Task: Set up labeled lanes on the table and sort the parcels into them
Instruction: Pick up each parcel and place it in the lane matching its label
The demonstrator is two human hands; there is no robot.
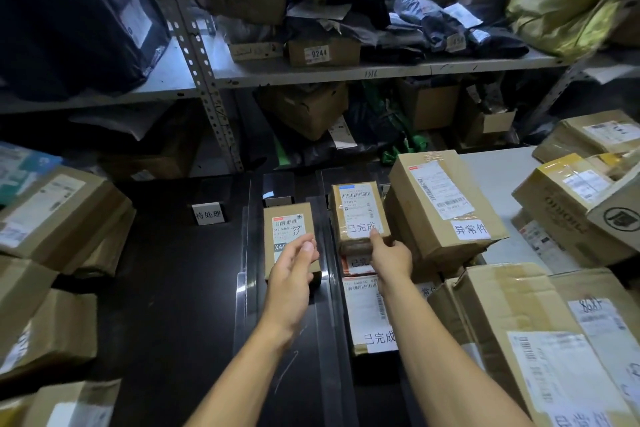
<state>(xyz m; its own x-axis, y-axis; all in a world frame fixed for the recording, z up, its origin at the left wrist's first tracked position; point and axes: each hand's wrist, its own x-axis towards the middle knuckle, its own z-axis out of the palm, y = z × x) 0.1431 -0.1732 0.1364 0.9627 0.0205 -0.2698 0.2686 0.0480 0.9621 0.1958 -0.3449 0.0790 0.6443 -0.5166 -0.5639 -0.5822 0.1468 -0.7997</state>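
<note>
A dark table (166, 288) carries clear upright dividers (246, 253) that split it into lanes. A white label card (209, 213) stands at the far end of the left lane. In the middle lane lies a small brown parcel (287, 222); my left hand (292, 270) hovers over its near end, fingers relaxed. My right hand (389, 255) grips the near edge of another small parcel (358, 208) with a white sticker, held over the right lane above a flat parcel (369, 312). A larger tilted box (446, 204) with a white sticker leans to the right.
Cardboard boxes are piled at the left (59, 215) and right (571, 198) of the table, with more at the near right (540, 340). Behind the table stands a metal shelf rack (346, 74) crammed with boxes and dark bags.
</note>
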